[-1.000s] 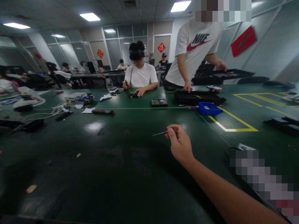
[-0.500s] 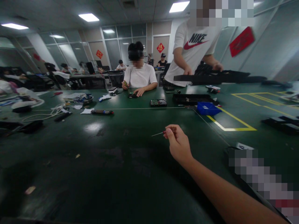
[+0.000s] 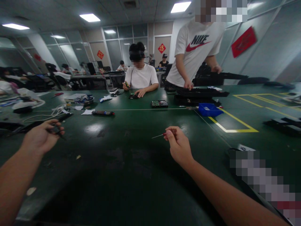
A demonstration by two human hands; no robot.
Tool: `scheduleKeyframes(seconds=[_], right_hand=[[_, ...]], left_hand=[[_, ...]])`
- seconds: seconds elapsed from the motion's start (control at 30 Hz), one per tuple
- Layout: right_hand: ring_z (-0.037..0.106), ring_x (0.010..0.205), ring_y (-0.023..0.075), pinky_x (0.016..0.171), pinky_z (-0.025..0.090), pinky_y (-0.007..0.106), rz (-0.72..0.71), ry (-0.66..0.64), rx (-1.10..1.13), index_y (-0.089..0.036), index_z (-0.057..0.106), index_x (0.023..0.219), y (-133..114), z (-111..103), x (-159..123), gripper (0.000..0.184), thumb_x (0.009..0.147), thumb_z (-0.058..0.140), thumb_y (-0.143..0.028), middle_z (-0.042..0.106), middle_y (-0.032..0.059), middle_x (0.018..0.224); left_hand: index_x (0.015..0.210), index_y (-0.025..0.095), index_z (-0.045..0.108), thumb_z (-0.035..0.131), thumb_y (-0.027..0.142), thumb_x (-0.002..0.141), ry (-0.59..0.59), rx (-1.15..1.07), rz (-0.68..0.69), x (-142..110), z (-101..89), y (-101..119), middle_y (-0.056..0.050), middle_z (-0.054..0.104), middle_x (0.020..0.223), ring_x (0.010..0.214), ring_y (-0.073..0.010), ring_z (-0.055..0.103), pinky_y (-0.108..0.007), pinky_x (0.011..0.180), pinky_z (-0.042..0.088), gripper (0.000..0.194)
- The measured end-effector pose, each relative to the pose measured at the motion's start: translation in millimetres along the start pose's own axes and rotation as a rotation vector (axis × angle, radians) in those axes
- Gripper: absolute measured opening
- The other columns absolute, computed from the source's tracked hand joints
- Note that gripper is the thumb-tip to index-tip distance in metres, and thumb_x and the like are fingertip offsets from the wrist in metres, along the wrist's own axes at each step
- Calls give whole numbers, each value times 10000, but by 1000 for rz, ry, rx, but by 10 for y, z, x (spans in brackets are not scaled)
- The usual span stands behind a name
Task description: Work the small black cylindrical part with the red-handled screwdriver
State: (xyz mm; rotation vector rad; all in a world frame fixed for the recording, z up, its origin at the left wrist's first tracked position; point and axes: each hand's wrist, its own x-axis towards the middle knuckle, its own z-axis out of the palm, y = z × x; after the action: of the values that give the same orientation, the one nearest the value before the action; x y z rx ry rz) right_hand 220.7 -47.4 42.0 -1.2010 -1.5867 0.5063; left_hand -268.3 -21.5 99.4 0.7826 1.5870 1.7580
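My right hand [image 3: 179,145] is closed round the red handle of a screwdriver [image 3: 158,136]. Its thin metal shaft points left over the green table. At the left, my left hand [image 3: 42,136] is raised above the tabletop with its fingers curled round a small dark object [image 3: 55,129]. Blur hides what kind of thing that is. Beyond my hands, a hard drive with a green circuit board [image 3: 159,103] lies flat on the table, touched by neither hand.
A blue bin [image 3: 210,110] stands beside long black trays [image 3: 195,99] at the right. Across the table a seated person [image 3: 140,77] works with a screwdriver, and a standing person [image 3: 196,53] handles black panels. A dark tool [image 3: 102,113] and white cables [image 3: 53,113] lie at the left.
My left hand has come into view from the left with the dark object in it. My right hand has hardly moved. The standing person has lowered a black panel onto the trays.
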Motion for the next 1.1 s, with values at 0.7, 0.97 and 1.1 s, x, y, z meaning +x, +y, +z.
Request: scheduleKeyframes(seconds=[0.7, 0.97, 1.1], right_hand=[[678, 796, 202, 729, 500, 337, -22, 17, -29, -226, 603, 1036, 26, 39, -16, 213, 1009, 475, -394, 701, 40, 854], [682, 797, 213, 685, 502, 340, 45, -88, -115, -221, 645, 1032, 4, 62, 13, 237, 984, 503, -405, 722, 52, 886], [651, 681, 196, 623, 476, 325, 16, -92, -165, -218, 649, 840, -39, 42, 2, 288, 956, 561, -466, 692, 32, 749]], left_hand=[[966, 216, 655, 434, 180, 807, -978, 429, 244, -1978, 2118, -843, -50, 627, 877, 864, -225, 571, -381, 811, 444, 275], [1222, 227, 566, 499, 57, 808, -963, 701, 516, -1840, 2011, -1121, -108, 611, 1187, 1137, -283, 555, -455, 973, 451, 452], [1152, 238, 612, 554, 127, 880, -917, 621, 536, -1717, 2027, -1108, -77, 624, 1197, 1140, -257, 570, -437, 1002, 453, 300]])
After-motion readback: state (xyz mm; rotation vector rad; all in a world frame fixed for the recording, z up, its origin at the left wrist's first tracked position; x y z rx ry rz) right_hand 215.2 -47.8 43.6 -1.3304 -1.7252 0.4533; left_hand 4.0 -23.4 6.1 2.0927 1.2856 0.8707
